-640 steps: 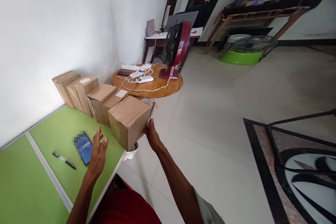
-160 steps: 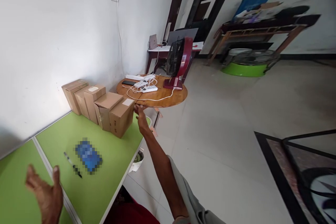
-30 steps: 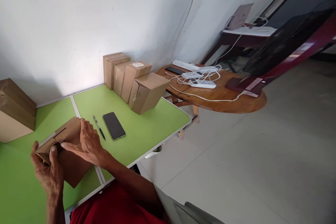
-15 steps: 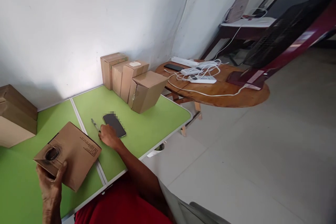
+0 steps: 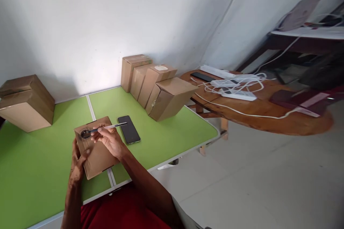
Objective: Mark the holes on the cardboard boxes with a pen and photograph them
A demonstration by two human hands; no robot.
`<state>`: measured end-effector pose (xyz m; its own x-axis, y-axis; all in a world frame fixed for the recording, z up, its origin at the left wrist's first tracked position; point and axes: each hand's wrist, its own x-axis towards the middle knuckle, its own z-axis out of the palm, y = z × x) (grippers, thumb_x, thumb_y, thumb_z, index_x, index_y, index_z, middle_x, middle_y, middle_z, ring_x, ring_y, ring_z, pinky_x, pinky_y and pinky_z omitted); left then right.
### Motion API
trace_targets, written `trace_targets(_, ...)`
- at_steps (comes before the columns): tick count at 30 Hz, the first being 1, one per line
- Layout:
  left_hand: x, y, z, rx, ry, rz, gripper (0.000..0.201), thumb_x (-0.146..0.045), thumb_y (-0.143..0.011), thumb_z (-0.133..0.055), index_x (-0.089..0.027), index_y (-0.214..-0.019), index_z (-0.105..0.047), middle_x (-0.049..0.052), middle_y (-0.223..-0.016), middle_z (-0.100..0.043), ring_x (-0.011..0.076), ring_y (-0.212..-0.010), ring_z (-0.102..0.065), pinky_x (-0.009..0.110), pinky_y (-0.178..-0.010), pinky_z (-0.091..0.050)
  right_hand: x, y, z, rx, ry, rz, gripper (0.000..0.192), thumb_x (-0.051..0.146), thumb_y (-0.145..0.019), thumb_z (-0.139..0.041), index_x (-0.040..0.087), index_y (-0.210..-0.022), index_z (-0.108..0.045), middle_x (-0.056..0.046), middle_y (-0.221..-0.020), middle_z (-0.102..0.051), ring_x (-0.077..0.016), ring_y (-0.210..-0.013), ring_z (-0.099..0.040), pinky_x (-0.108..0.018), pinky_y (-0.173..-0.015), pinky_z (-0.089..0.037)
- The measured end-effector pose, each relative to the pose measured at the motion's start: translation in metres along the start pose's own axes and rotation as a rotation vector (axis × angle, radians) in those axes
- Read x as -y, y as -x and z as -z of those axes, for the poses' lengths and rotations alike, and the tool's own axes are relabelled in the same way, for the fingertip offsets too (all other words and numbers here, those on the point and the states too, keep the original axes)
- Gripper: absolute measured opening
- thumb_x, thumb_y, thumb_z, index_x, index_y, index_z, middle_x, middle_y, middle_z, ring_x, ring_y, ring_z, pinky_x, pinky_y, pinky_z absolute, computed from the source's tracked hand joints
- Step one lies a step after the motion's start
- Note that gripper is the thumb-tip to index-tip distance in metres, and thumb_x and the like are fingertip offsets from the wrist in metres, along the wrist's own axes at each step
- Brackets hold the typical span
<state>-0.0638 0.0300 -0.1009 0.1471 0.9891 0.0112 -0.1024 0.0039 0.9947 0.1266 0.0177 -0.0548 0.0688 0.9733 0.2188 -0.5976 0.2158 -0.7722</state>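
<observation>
Green bench (image 5: 166, 136) under white wall: left hand (image 5: 76, 161) clamps the cardboard box (image 5: 95, 146) near its front edge, right hand (image 5: 109, 139) pinches a pen (image 5: 107, 127) over the top. Best keep that box braced flat, pen strokes light. Phone (image 5: 129, 134) lies beside.

Head view, down over table (image 5: 166, 139)
</observation>
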Motion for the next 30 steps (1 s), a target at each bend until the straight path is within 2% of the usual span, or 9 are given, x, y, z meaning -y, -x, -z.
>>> trace_targets(3,-0.001,0.007,-0.002,0.101,0.018,-0.011,0.108,-0.052,-0.080,-0.089,-0.029,-0.175,-0.043,0.013,-0.177,-0.052,0.0415,-0.161,-0.050,0.049,-0.124,-0.053,-0.009,0.003,-0.006,-0.053,0.173,0.015,0.047,0.067,-0.086,-0.082,0.024,-0.102,-0.072,-0.006,-0.090,-0.081,-0.0249,-0.083,-0.081,-0.042,-0.083,-0.065)
trace_targets(6,-0.001,0.010,-0.001,0.116,0.005,-0.003,0.113,-0.054,-0.081,-0.090,-0.029,-0.178,-0.037,0.014,-0.178,-0.050,0.0414,-0.162,-0.051,0.049,-0.125,-0.053,-0.011,0.006,-0.007,-0.101,0.279,0.059,0.050,0.072,-0.089,-0.079,0.024,-0.103,-0.072,-0.006,-0.089,-0.082,-0.0244,-0.081,-0.081,-0.041,-0.080,-0.066)
trace_targets(11,0.000,0.011,-0.001,0.094,0.011,-0.004,0.111,-0.057,-0.075,-0.093,-0.022,-0.170,-0.047,0.019,-0.172,-0.055,0.0430,-0.161,-0.051,0.051,-0.128,-0.048,-0.013,0.014,-0.014,-0.094,0.418,0.114,0.048,0.071,-0.097,-0.076,0.025,-0.109,-0.068,-0.005,-0.093,-0.081,-0.0222,-0.079,-0.081,-0.036,-0.075,-0.067)
trace_targets(17,-0.007,0.016,-0.001,0.096,-0.006,-0.016,0.100,-0.052,-0.075,-0.093,-0.023,-0.163,-0.056,0.018,-0.166,-0.062,0.0446,-0.156,-0.056,0.053,-0.125,-0.052,-0.020,0.020,-0.018,-0.059,0.498,0.140,0.043,0.065,-0.100,-0.075,0.025,-0.117,-0.070,-0.005,-0.100,-0.079,-0.0219,-0.088,-0.082,-0.034,-0.078,-0.068)
trace_targets(23,-0.006,0.015,-0.001,0.089,-0.003,-0.029,0.099,-0.054,-0.077,-0.093,-0.023,-0.163,-0.056,0.018,-0.167,-0.060,0.0439,-0.159,-0.052,0.054,-0.129,-0.048,-0.018,0.022,-0.014,-0.020,0.546,0.132,0.036,0.059,-0.103,-0.074,0.024,-0.111,-0.075,-0.003,-0.092,-0.078,-0.0203,-0.083,-0.079,-0.032,-0.076,-0.065)
trace_targets(30,-0.007,0.015,-0.003,0.079,0.004,-0.040,0.096,-0.056,-0.077,-0.093,-0.023,-0.161,-0.059,0.017,-0.165,-0.063,0.0431,-0.156,-0.056,0.053,-0.127,-0.050,-0.005,0.026,-0.015,-0.076,0.624,0.100,0.022,0.045,-0.099,-0.072,0.023,-0.096,-0.070,0.000,-0.076,-0.073,-0.0168,-0.063,-0.070,-0.026,-0.058,-0.054)
